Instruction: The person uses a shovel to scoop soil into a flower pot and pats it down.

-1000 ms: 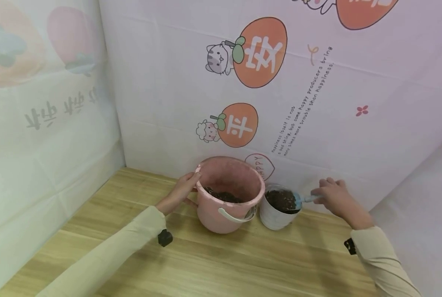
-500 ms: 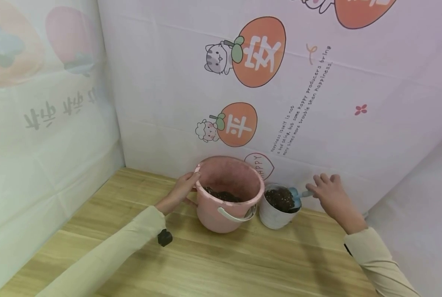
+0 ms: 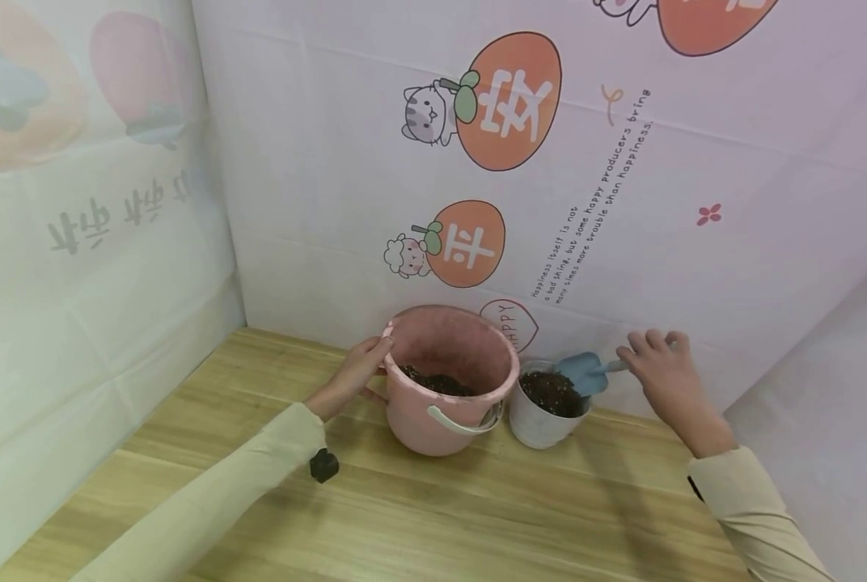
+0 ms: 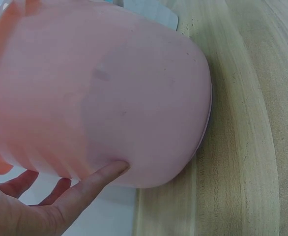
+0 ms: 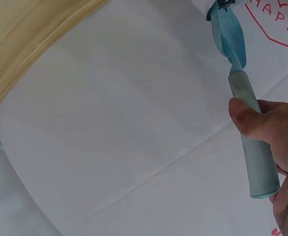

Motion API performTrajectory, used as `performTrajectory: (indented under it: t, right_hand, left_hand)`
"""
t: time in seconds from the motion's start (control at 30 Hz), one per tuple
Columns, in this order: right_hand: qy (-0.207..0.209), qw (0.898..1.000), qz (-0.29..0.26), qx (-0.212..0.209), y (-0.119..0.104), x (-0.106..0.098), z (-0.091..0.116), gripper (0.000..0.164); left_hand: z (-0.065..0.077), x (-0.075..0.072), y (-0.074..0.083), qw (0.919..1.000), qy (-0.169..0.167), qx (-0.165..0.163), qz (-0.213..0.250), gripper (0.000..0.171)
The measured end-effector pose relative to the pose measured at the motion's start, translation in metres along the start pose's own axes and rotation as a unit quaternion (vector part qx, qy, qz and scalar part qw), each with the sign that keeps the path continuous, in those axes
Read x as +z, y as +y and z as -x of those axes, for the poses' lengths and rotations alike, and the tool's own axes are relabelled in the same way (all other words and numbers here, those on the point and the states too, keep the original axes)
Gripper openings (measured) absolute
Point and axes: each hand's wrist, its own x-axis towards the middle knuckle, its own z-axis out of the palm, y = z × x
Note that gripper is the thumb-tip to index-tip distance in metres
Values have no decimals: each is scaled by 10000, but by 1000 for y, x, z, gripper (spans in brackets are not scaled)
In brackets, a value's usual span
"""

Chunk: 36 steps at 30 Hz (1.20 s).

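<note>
My left hand (image 3: 361,368) grips the near left side of a pink bucket (image 3: 422,424), a digit at its rim. In the left wrist view, a digit of the left hand (image 4: 60,209) lies along the outer wall of the bucket (image 4: 134,98). Dark soil (image 3: 437,382) lies low inside it. In my right hand (image 3: 662,376) is a trowel with a blue blade (image 3: 585,373). The right wrist view shows the thumb pressed on its grey-green handle (image 5: 258,169). The blade slants over the right rim of a white pot (image 3: 543,428), which holds dark soil (image 3: 550,391).
The bucket's white carrying handle (image 3: 463,427) hangs down in front, towards the pot. Both containers stand on a wood-grain table (image 3: 433,517), close to a printed white cloth backdrop (image 3: 331,202). Another white cloth (image 3: 157,283) borders the left side.
The trowel's blade has come up out of the pot's soil, and more of it shows. My right hand shifted left, then back right and slightly up. The left hand stays at the bucket.
</note>
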Motion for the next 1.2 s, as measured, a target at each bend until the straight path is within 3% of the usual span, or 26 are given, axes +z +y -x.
performTrajectory:
  t: [0.33,0.6,0.87,1.2]
  right_hand:
    - [115,9986,-336,385,5,-5,4,42]
    - [674,9949,-551,504,4,-5,1,38]
    - [1160,9895,-719,485,-4,-19,-15,34]
    - [1444,9848,-776,581,-20,-32,-40,26]
  left_hand:
    - [-1,0,0,10000,11,3,-29,61]
    - [-1,2,-1,10000,55,-45,-64,61]
    - [-1,2,-1,9999,105,-55,-64,60]
    - [-1,0,0,9999,83,-80,-104,63]
